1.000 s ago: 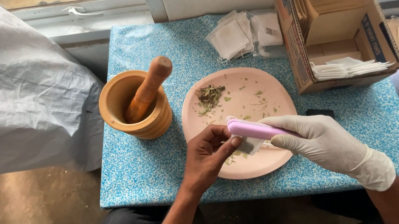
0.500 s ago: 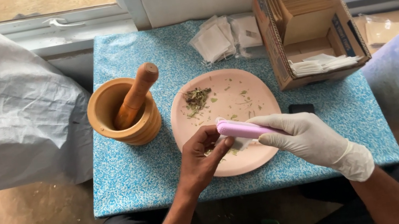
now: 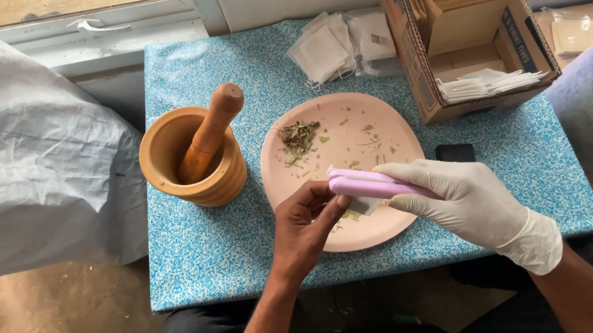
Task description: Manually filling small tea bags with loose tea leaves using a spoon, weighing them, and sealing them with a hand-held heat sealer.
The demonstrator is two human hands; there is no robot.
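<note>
Holding a slim lilac plastic clamp-like tool [image 3: 373, 185] over the near edge of a pale pink round plate [image 3: 387, 126], the right hand [image 3: 465, 202], in a white glove, has its grip wrapped firmly around the tool's handle end. The bare left hand [image 3: 307, 225] meets the tool's far tip, its thumb and fingers pinched together on a small white paper sachet [image 3: 367, 206] that peeks out just beneath the tool, above the plate. Scraps of dried green herb [image 3: 298, 137] lie scattered across the plate, heaped thickest toward its far left. The plate rests on a counter covered in a blue speckled cloth [image 3: 205, 247]. Left of the plate stands a wooden mortar [image 3: 187, 165] with a wooden pestle [image 3: 213, 128] leaning inside it. Beyond the plate lies a loose pile of empty white sachets [image 3: 336, 46], and to the right sits an open cardboard box [image 3: 466, 23] holding brown envelopes and a stack of white sachets. A small black object [image 3: 455, 152] lies just beside the gloved hand.
</note>
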